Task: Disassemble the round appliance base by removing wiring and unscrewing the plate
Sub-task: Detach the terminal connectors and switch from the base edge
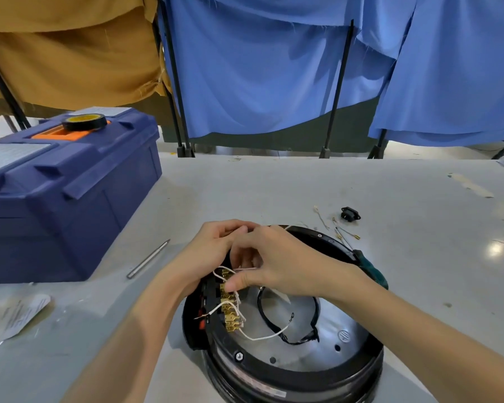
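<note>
The round black appliance base (300, 376) lies on the grey table, its silver metal plate (332, 338) showing inside. A row of brass terminals (230, 312) with thin white wires (262, 336) runs along its left inner wall, and a black cable loop (288, 333) lies on the plate. My left hand (213, 251) grips the base's upper left rim, fingers curled. My right hand (277, 260) reaches over the base and pinches a wire at the top terminals with thumb and fingers.
A blue toolbox (64, 196) with a tape roll (85, 122) on top stands at the left. A metal rod (147, 259) lies beside it. Loose removed wires (344, 232), a black socket (350, 213) and a green-handled screwdriver (373, 269) lie right of the base. A plastic bag (18, 315) lies front left.
</note>
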Action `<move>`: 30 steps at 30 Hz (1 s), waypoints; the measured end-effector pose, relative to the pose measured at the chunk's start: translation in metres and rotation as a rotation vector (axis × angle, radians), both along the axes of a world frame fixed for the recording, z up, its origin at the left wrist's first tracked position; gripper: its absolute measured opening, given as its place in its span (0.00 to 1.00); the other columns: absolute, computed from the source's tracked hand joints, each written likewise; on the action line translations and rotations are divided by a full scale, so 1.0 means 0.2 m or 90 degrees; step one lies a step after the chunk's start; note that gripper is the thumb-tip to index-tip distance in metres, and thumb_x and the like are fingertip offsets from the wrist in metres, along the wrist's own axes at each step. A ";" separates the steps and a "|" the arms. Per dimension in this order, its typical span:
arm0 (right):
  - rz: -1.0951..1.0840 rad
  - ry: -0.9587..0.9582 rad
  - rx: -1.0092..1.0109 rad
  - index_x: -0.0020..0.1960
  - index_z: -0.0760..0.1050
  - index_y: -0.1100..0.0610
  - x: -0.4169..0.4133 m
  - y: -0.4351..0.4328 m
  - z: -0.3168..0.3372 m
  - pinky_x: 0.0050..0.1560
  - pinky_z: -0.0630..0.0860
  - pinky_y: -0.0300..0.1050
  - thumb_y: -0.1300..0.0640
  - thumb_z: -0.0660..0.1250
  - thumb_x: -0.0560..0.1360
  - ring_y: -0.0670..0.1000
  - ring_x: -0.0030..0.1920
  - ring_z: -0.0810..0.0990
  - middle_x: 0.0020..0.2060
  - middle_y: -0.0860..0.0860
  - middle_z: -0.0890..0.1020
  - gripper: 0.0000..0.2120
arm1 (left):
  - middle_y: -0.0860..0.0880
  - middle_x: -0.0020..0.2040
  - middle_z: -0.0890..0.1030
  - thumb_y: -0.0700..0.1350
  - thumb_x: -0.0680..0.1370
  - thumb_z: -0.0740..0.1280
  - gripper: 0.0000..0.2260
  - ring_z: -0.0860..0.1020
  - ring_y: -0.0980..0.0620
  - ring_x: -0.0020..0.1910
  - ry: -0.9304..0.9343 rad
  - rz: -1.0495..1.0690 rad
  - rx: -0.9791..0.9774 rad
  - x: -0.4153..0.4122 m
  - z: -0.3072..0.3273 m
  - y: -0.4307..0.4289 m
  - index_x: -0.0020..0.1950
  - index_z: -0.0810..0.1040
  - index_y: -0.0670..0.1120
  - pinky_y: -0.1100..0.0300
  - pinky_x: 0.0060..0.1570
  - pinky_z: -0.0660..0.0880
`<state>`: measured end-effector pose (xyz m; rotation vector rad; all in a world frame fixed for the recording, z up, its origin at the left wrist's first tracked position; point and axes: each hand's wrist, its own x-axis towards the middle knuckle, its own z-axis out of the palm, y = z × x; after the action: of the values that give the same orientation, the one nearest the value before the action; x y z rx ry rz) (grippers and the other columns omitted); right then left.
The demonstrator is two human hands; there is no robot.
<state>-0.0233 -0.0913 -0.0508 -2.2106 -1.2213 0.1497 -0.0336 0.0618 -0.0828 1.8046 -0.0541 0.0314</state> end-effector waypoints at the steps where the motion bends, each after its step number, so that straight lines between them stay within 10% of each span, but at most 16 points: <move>1: 0.000 0.011 0.004 0.43 0.79 0.59 0.00 0.00 0.00 0.37 0.71 0.37 0.49 0.76 0.68 0.45 0.33 0.74 0.32 0.48 0.78 0.14 | 0.55 0.41 0.86 0.38 0.81 0.60 0.13 0.83 0.62 0.40 0.004 -0.002 -0.001 0.00 0.00 0.00 0.50 0.83 0.51 0.72 0.37 0.75; 13: -0.070 0.061 0.067 0.38 0.79 0.60 -0.01 -0.04 0.06 0.38 0.72 0.40 0.66 0.70 0.70 0.47 0.33 0.76 0.33 0.54 0.81 0.04 | 0.53 0.40 0.86 0.39 0.81 0.61 0.13 0.83 0.60 0.39 0.024 -0.007 -0.019 0.00 0.00 0.00 0.47 0.84 0.50 0.69 0.36 0.75; 23: -0.091 0.107 -0.300 0.33 0.79 0.58 -0.04 -0.24 0.19 0.28 0.71 0.37 0.67 0.68 0.69 0.45 0.23 0.75 0.26 0.54 0.81 0.08 | 0.48 0.47 0.86 0.42 0.82 0.61 0.11 0.83 0.57 0.43 0.024 0.002 -0.031 0.01 -0.01 0.00 0.57 0.82 0.46 0.69 0.40 0.76; 30: -0.092 -0.020 -0.051 0.45 0.85 0.54 0.01 -0.08 0.20 0.41 0.74 0.38 0.57 0.72 0.73 0.45 0.38 0.80 0.37 0.49 0.85 0.03 | 0.50 0.44 0.86 0.43 0.81 0.62 0.09 0.82 0.59 0.42 0.010 0.010 0.001 -0.01 0.00 -0.01 0.52 0.83 0.48 0.70 0.40 0.76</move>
<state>-0.0204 -0.1067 -0.0117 -2.3696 -1.0838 0.1063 -0.0350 0.0603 -0.0830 1.8064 -0.0285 0.0292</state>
